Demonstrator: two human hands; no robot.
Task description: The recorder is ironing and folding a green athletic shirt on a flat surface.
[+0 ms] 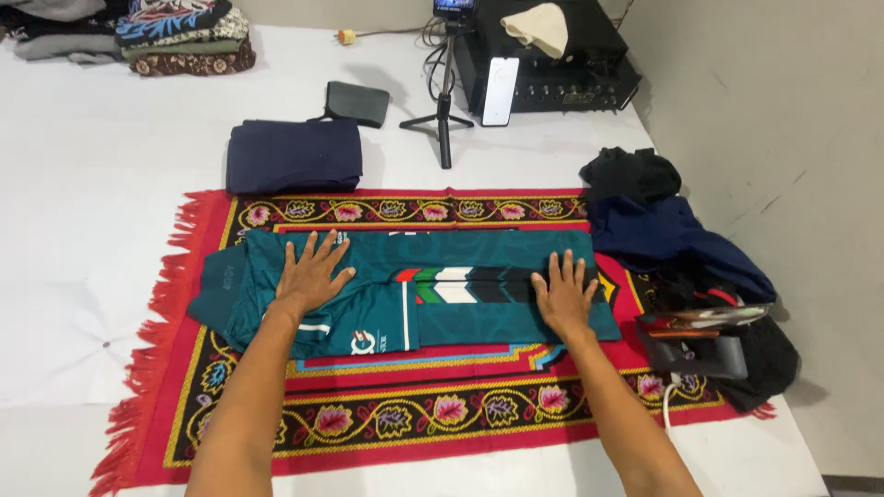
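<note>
Right now both hands are pressing flat, fingers spread and gripping nothing, on a teal jersey (405,290) that is lying folded lengthwise across a red patterned rug (387,414). The left hand (311,274) is resting palm down on the jersey's left part, near the folded sleeve, with its fingers pointing away from the person. The right hand (564,296) is lying open on the jersey's right end, close to the edge of the cloth. Between the two hands a band of red, white, green and black chevrons is showing on the fabric.

The rug is lying on a white surface (92,202). Beyond its far edge a folded navy garment (293,155) is sitting, and behind that a small dark pouch (357,102). A small tripod (443,115) is standing near a black box-shaped device (562,69), against which a white phone (498,90) is leaning. At the far left corner a stack of folded patterned clothes (184,37) is resting. Just right of the rug a loose heap of dark clothes (663,230) is lying, and nearer the person a clothes iron (695,340) is sitting on its side, touching the rug's right edge
</note>
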